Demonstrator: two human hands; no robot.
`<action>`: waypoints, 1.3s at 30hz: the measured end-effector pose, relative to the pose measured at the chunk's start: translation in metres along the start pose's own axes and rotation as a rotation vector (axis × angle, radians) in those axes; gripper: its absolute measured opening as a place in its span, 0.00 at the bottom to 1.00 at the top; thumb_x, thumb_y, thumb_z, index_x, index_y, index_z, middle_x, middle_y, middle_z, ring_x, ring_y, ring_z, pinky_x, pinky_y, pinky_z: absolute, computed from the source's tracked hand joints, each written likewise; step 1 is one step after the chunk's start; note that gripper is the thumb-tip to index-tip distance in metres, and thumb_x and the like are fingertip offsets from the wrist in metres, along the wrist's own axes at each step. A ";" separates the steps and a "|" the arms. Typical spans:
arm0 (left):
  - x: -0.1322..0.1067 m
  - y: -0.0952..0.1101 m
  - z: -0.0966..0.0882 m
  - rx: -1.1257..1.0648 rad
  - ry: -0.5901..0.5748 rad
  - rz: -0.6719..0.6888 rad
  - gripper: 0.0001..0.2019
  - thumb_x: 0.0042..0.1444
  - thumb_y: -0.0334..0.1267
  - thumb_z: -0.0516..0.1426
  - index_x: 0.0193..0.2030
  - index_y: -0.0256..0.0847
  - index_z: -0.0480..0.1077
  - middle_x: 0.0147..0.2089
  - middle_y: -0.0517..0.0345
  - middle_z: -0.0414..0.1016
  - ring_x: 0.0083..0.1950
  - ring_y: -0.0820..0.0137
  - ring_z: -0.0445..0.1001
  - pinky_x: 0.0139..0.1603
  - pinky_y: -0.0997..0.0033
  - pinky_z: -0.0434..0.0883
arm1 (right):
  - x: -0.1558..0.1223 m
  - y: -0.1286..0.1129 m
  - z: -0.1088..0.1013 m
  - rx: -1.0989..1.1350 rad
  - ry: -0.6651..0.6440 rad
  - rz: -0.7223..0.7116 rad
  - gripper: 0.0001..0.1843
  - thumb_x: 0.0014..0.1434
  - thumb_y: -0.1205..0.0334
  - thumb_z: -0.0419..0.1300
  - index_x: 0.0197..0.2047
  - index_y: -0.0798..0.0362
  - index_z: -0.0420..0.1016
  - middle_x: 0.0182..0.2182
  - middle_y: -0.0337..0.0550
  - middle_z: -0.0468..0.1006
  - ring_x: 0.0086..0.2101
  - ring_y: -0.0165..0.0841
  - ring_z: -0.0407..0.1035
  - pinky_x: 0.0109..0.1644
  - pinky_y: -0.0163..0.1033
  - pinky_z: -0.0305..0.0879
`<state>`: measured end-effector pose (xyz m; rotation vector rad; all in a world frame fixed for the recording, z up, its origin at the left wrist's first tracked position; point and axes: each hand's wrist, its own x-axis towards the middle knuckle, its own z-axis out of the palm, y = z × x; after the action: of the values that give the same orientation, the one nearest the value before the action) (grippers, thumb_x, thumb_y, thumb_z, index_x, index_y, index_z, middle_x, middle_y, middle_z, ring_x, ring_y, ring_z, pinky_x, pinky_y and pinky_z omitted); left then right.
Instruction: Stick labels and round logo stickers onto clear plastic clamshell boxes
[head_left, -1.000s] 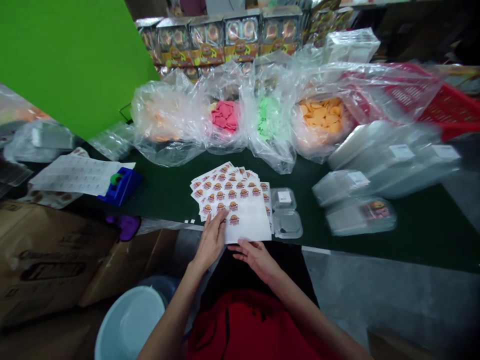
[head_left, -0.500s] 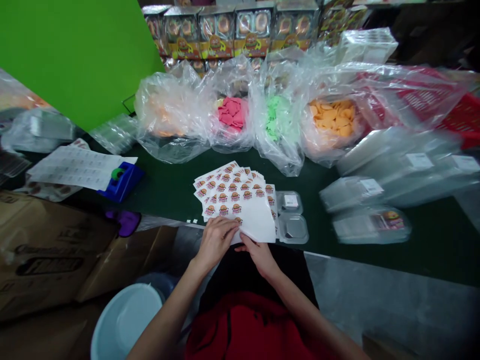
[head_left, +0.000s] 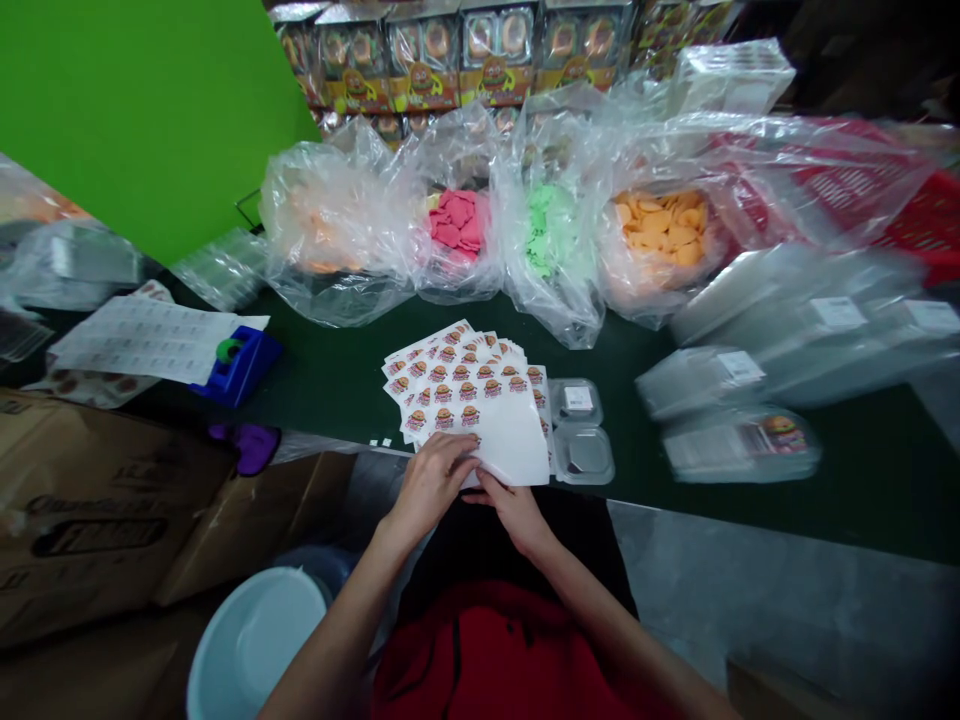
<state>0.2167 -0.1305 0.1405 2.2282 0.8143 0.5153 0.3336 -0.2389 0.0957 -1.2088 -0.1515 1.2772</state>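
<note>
A fanned stack of sticker sheets (head_left: 469, 400) printed with small burger pictures lies on the dark green table (head_left: 337, 375) in front of me. My left hand (head_left: 431, 485) curls over the near edge of the top sheet, fingertips pinched on it. My right hand (head_left: 510, 505) meets it from the right, fingers pinching the same near edge. An open clear clamshell box (head_left: 581, 435) with a small white label lies just right of the sheets.
Clear bags of orange (head_left: 660, 230), green (head_left: 547, 230), pink (head_left: 454, 220) and pale orange (head_left: 322, 235) pieces line the back. Stacked clamshell boxes (head_left: 787, 370) lie at right, a blue tape dispenser (head_left: 240, 362) and label sheets at left. Cardboard boxes (head_left: 97, 500) and a white bucket (head_left: 255, 640) stand below.
My right hand has come up from below the sheets to join the left at the near edge. Both hands now pinch there; the view shifted slightly.
</note>
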 end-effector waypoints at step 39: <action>-0.018 0.026 0.034 0.078 0.433 0.332 0.13 0.71 0.26 0.54 0.57 0.42 0.73 0.64 0.43 0.77 0.63 0.61 0.79 0.63 0.58 0.79 | -0.032 -0.061 -0.009 0.154 -0.133 0.054 0.21 0.51 0.43 0.78 0.38 0.50 0.84 0.39 0.43 0.86 0.42 0.38 0.81 0.43 0.41 0.80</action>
<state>0.2333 -0.1732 0.1344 2.3723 0.6803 1.1727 0.3666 -0.2581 0.1540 -1.0024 -0.1154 1.3908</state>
